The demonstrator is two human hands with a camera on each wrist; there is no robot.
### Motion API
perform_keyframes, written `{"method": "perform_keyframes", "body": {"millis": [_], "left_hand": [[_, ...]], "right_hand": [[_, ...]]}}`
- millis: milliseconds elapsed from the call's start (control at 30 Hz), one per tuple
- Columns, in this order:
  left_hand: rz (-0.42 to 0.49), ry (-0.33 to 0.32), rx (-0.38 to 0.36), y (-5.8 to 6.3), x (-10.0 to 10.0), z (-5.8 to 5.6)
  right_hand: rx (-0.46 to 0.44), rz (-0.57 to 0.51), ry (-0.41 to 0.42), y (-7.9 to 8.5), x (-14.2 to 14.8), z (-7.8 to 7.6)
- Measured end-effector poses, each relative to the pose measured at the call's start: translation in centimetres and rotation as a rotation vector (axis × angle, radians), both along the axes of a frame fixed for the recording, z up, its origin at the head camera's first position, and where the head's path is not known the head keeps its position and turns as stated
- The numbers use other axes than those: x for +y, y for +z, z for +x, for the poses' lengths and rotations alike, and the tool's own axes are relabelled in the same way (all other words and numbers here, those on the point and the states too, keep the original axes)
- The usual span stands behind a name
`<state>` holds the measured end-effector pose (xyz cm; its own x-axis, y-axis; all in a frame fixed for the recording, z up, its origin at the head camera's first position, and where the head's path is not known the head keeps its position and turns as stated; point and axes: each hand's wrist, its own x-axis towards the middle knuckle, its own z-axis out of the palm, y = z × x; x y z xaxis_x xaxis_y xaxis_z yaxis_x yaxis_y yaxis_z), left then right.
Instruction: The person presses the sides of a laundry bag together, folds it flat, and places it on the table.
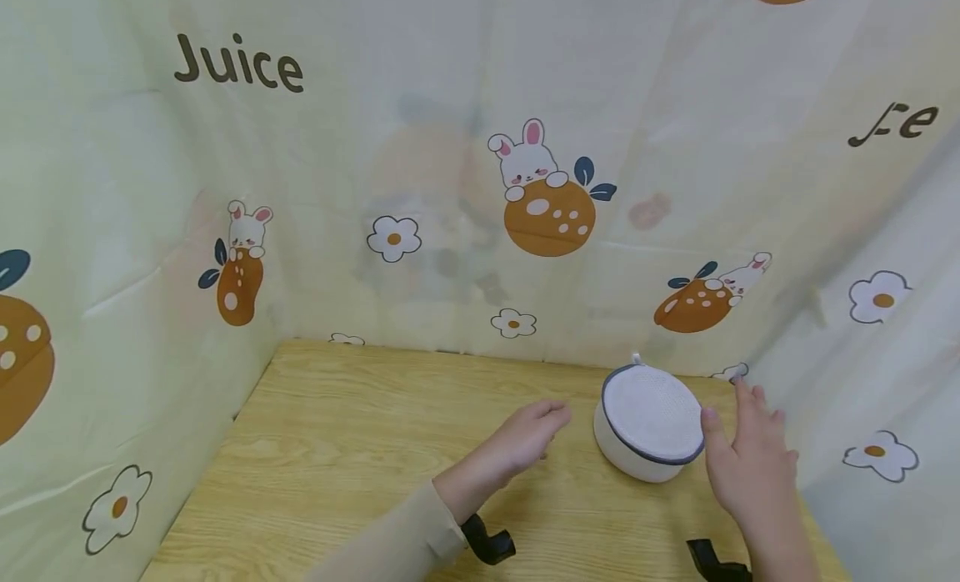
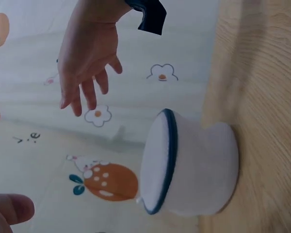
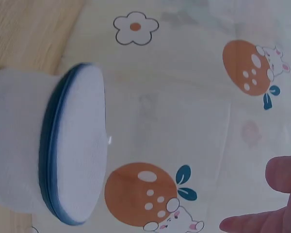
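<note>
Has the white container point(image 1: 651, 417) closed and upright between left hand point(image 1: 523, 438), fingers loosely together, and right hand point(image 1: 753, 461), fingers apart, with nothing gripped and handling seemingly finished or unstarted.

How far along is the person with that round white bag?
Done: the bag stands on the table, and its top looks closed. In hand: nothing is held; the left hand and right hand hover on either side, apart from it. Remaining: probably any handling or opening of the bag, since neither hand grips it.
</note>
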<state>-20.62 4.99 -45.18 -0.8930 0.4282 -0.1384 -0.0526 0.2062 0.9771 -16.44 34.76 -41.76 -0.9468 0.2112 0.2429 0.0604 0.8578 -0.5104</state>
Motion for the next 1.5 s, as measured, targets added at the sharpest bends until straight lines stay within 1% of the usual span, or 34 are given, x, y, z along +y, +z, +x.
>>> {"method": "perform_keyframes", "body": {"millis": [133,233,333,400,533,700,900,1000,1167,1233,1300,1400,1500], "left_hand": [[0.1,0.051,-0.116,0.1,1.1,-1.1],[0.142,0.087,-0.203,0.4,2.2,-1.9],[0.168,0.113,-0.275,0.7,3.5,-2.6],[0.179,0.132,-0.314,0.8,4.4,-3.1],[0.184,0.147,-0.36,0.6,6.3,-4.0],[0.175,0.144,-0.384,-0.3,8.0,-4.9],[0.165,0.151,-0.397,-1.5,9.4,-5.3],[0.153,0.184,-0.405,-1.9,9.9,-5.5],[0.124,0.265,-0.398,-2.2,10.6,-6.1],[0.137,0.28,-0.393,-2.4,10.8,-6.5],[0.166,0.29,-0.398,-2.4,10.9,-7.0],[0.205,0.303,-0.411,-2.5,11.0,-7.8],[0.208,0.326,-0.413,-2.5,11.0,-8.7]], "right_hand": [[-0.02,-0.015,-0.006,0.6,1.7,-0.7],[-0.048,0.002,-0.023,0.8,2.9,-1.2],[-0.067,0.015,-0.033,1.0,4.0,-1.8],[-0.071,0.024,-0.036,1.0,4.6,-2.1],[-0.089,0.042,-0.047,0.9,5.8,-2.9],[-0.151,0.037,-0.067,0.5,7.1,-3.9],[-0.245,0.013,-0.051,-0.5,8.7,-5.2],[-0.289,-0.001,-0.016,-0.9,9.2,-6.1],[-0.333,-0.043,0.081,-1.1,9.2,-7.8],[-0.34,-0.079,0.114,-1.2,9.1,-8.4],[-0.342,-0.133,0.131,-1.5,8.9,-9.0],[-0.363,-0.254,0.146,-2.1,8.5,-10.0],[-0.404,-0.358,0.151,-2.7,8.0,-11.3]]}}
